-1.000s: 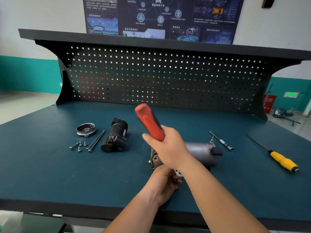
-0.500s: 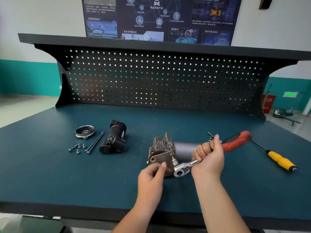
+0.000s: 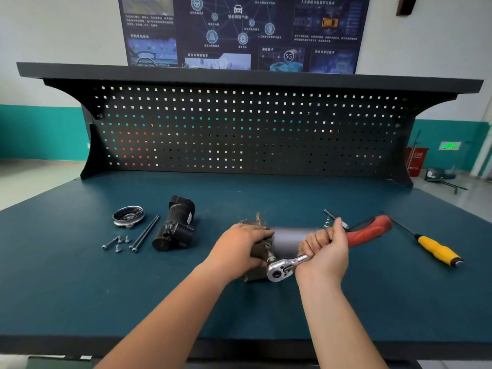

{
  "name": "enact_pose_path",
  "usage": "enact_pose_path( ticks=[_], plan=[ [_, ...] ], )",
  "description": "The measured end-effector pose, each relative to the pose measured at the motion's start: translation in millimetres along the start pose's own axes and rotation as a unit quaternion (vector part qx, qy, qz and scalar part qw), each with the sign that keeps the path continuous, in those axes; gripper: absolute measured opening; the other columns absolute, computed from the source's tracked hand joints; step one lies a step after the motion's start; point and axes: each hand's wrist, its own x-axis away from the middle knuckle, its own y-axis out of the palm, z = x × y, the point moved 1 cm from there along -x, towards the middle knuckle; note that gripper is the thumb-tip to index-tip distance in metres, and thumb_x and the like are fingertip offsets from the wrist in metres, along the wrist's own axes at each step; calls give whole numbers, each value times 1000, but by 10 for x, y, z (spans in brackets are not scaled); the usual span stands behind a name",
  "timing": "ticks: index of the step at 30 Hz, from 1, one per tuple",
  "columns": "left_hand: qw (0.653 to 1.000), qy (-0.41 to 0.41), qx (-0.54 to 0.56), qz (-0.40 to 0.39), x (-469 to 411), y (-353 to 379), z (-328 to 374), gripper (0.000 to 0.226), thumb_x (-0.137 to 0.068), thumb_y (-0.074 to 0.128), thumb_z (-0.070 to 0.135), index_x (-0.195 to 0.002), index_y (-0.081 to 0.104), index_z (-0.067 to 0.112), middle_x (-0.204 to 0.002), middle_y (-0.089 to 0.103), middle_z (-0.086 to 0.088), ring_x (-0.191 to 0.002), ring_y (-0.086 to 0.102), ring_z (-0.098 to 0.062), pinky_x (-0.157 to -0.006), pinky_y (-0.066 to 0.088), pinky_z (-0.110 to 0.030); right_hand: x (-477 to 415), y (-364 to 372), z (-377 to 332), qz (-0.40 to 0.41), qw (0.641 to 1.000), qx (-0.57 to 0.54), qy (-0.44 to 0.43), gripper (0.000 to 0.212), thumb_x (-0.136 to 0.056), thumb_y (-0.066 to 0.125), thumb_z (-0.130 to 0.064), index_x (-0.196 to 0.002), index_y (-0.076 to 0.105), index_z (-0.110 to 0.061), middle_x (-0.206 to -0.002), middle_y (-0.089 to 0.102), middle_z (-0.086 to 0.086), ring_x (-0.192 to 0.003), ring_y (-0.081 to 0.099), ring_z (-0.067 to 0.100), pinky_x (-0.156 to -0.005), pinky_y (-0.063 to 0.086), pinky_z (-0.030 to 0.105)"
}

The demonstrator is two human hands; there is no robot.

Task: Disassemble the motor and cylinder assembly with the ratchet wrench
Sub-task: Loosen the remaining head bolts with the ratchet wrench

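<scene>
motor: dull grey metal cylinder lying on teal surface | left hand fingers clamped on its blocky end | right hand fingers wrapped round chrome, red-handled wrench

The left hand has left the ratchet wrench and grips the motor and cylinder assembly.

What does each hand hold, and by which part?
The right hand grips the ratchet wrench where shank meets red handle; the left hand holds the motor and cylinder assembly by its cast end.
</scene>
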Motion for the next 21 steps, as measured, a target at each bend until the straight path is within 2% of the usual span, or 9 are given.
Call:
enact_pose_path(
  ticks=[3, 7, 11, 13, 17, 21],
  plan=[
    [1000, 13, -3, 1, -23, -27, -8, 69, -74, 74, 24, -138, 47, 28, -143, 48, 7, -132, 40, -14, -100, 19, -14, 12, 29, -1, -3, 1000, 9, -10, 43, -98, 47, -27, -62, 24, -22, -44, 19, -10, -36, 16, 6, -35, 15, 19],
    [1000, 12, 14, 16, 73, 40, 4, 65, -81, 67, 23, -140, 43, 30, -144, 44, 10, -133, 34, -16, -105, 16, -15, 61, 78, 5, -6, 999, 15, -31, 46, -98, 47, -26, -60, 23, -21, -43, 18, -10, -36, 16, 7, -36, 14, 20],
    [988, -9, 115, 101, 192, 83, 35, 50, -78, 70, 17, -125, 54, 21, -123, 57, 5, -121, 42, -18, -92, 22, -4, 125, 138, 25, -5, 999, 0, -43, 51, -98, 48, -25, -52, 25, -23, -43, 18, -11, -35, 17, 7, -36, 16, 19],
    [983, -10, 138, 117, 209, 83, 43, 44, -78, 71, 16, -120, 58, 16, -115, 55, 8, -119, 44, -18, -90, 23, -2, 143, 158, 40, -14, 999, -4, -51, 49, -98, 48, -25, -55, 24, -22, -43, 18, -11, -35, 16, 7, -35, 16, 19],
    [985, 21, 127, 116, 196, 84, 22, 33, -79, 70, 10, -111, 63, 12, -118, 62, 1, -118, 47, -21, -96, 30, -15, 148, 197, 67, -51, 997, 18, -60, 55, -98, 48, -24, -47, 28, -24, -42, 19, -10, -36, 15, 6, -35, 14, 20],
    [981, 34, 133, 135, 189, 81, 24, 19, -78, 67, 7, -97, 66, 9, -115, 66, -2, -114, 52, -23, -95, 28, -13, 137, 221, 47, -82, 993, 56, -69, 45, -98, 47, -20, -60, 25, -22, -41, 20, -11, -34, 16, 5, -33, 16, 17]
  ],
)
